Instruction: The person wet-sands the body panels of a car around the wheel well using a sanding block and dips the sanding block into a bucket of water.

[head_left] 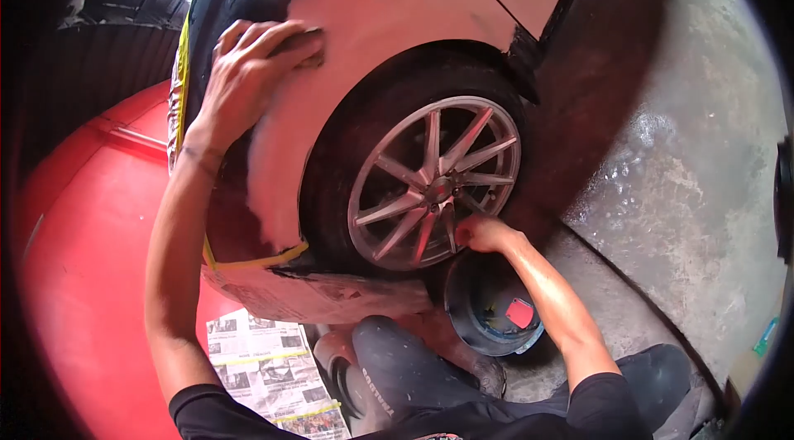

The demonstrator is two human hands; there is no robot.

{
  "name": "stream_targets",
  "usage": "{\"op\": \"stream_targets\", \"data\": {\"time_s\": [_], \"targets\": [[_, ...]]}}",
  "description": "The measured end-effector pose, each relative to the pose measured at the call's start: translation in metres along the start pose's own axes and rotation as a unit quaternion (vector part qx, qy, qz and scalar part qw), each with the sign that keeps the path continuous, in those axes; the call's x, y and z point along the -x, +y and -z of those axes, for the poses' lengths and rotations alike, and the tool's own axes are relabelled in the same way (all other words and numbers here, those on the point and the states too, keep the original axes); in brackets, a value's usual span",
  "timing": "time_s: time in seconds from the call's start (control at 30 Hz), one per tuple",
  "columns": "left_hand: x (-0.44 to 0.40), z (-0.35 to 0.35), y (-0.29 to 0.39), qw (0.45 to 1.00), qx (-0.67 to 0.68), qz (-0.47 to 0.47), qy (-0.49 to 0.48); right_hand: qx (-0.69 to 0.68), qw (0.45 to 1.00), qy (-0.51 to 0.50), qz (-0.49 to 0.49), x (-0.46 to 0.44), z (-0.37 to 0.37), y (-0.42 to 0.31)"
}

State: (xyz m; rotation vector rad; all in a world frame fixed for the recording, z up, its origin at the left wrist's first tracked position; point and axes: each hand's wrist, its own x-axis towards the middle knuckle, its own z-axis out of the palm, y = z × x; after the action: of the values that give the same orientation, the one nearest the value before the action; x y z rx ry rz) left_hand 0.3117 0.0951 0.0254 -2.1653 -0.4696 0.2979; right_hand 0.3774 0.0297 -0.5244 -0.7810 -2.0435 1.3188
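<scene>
My left hand (260,64) is pressed against the car's fender, its fingers curled over a small dark block (310,49). Around it the panel (364,6) is a dull pinkish colour, with dark glossy paint along its left side. My right hand (480,233) is closed at the lower edge of the wheel (436,184), just above a dark bucket (459,303); what it holds, if anything, is hidden. A reddish flat piece (519,313) shows inside the bucket.
Yellow tape (265,260) and masking paper (331,298) run along the car's lower edge. Newspaper (269,365) hangs at the lower left by a red surface (99,275). My bent legs (405,365) are below the wheel. Wet concrete floor (695,167) lies at right.
</scene>
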Motion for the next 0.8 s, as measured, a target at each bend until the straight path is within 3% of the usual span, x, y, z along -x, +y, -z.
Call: {"op": "stream_targets", "data": {"time_s": [0.17, 0.3, 0.4, 0.5, 0.63, 0.8], "targets": [[-0.097, -0.053, -0.005, 0.997, -0.017, -0.082, 0.002, 0.107, 0.993, -0.045, -0.012, 0.005, 0.001, -0.007], [-0.040, -0.019, -0.008, 0.999, -0.023, -0.037, -0.024, 0.127, 0.985, -0.093, -0.070, 0.006, 0.003, -0.009], [-0.027, -0.014, -0.009, 1.000, 0.000, -0.019, -0.022, 0.186, 0.982, -0.039, -0.008, 0.015, 0.005, -0.013], [-0.085, -0.048, 0.000, 0.998, -0.022, -0.056, -0.014, 0.140, 0.987, -0.041, -0.069, 0.021, 0.011, -0.028], [-0.126, -0.086, 0.008, 0.995, -0.006, -0.090, 0.049, 0.120, 0.992, -0.037, -0.031, 0.020, 0.015, -0.021], [-0.008, -0.030, 0.017, 0.999, -0.033, 0.019, 0.010, 0.118, 0.987, -0.083, -0.066, 0.010, 0.015, -0.017]]}}
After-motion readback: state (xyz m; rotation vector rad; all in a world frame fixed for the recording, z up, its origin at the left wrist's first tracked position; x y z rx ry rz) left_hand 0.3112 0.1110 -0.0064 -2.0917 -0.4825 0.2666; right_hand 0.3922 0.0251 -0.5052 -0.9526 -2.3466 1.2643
